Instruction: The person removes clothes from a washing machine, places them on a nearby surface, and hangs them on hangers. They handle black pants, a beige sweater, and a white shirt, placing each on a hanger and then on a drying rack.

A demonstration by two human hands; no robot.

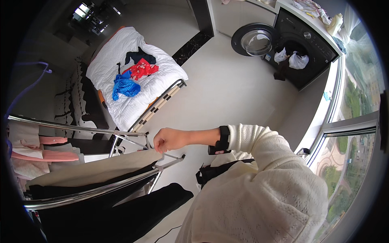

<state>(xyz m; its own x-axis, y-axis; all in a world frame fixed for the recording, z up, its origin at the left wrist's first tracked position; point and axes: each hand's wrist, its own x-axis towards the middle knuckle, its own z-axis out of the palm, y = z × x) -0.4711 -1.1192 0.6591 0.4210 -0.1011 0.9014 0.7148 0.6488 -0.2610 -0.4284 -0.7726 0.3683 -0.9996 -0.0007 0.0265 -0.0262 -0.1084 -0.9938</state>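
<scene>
My right hand reaches leftward over a metal drying rack, its fingers closed at the end of a beige cloth. That cloth lies along the rack between its two rails. A white knitted sleeve and a black wrist strap cover the arm. Below the beige cloth hang black garments, one with its end sticking out toward the middle. Pink and white clothes hang at the rack's left end. My left hand does not show.
Beyond the rack stands a bed with a white quilt, bearing blue, red and dark clothes. At the upper right, a black washing machine has its round door open, with white and dark laundry hanging out. Windows line the right side.
</scene>
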